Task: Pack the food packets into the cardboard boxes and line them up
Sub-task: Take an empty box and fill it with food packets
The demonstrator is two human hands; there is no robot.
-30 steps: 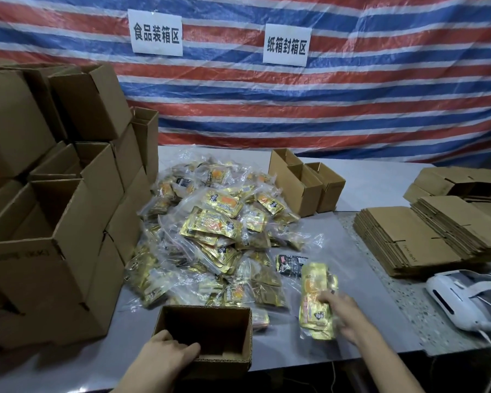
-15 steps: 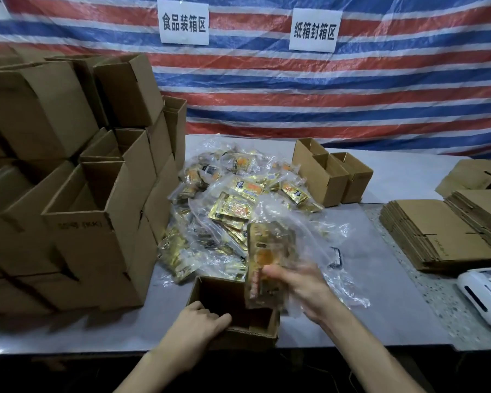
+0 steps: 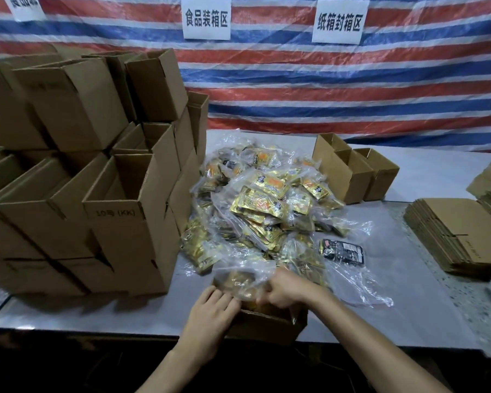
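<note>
Cardboard box (image 3: 267, 326) at 6 o'clock on the tabletop (image 3: 97, 313), open at the top, and a clear bag of gold packets (image 3: 240, 280) sat half in its mouth. Right hand (image 3: 285, 287) was on that bag, fingers curled and clamped on the plastic. Left hand (image 3: 211, 310) had its fingers hooked together over the box's left rim.

At 12 o'clock lay the heap of packets (image 3: 261, 205): shiny gold pouches with orange panels, bundled in clear bags, print too small to read. One black packet (image 3: 342, 251) lay apart at 2 o'clock.

Stacked open boxes (image 3: 125, 222) rose at 10 o'clock, their contents out of sight, one stamped "10号 (KK)". Two open boxes (image 3: 352, 174) stood side by side at 1 o'clock, flattened boxes (image 3: 459, 234) at 3. On the wall, one sign (image 3: 206, 18) read "食品装箱区", the other sign (image 3: 340, 22) "纸箱封箱区".
</note>
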